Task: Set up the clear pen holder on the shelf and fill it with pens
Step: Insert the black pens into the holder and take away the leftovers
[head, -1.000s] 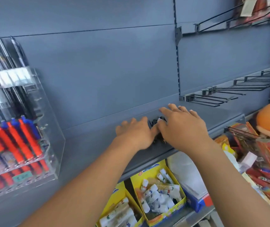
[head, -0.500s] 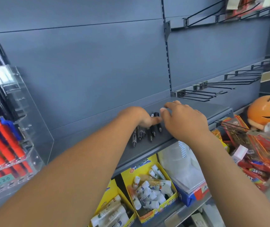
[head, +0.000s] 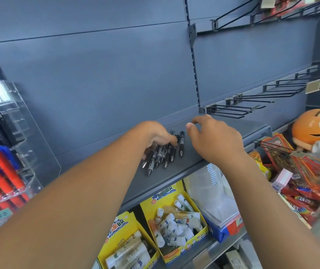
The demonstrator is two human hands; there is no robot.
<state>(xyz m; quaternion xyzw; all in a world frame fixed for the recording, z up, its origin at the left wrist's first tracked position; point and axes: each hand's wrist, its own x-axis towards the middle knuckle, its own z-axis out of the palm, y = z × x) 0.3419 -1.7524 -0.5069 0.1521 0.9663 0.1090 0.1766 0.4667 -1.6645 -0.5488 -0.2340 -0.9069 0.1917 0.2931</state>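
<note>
— Curling round the black pens (head: 160,154), our left grip (head: 155,135) clamps their upper ends on the grey shelf (head: 174,177), yes?
— Yes. Our right grip (head: 215,141) hovers just right of the pens, fingers loose, holding nothing. Our clear pen holder (head: 19,121) stands well left of the pens.

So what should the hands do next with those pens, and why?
Probably lift the black pens toward the clear pen holder on the left: the left hand curls round the bunch lying on the grey shelf, and the right hand holds nothing.
</note>
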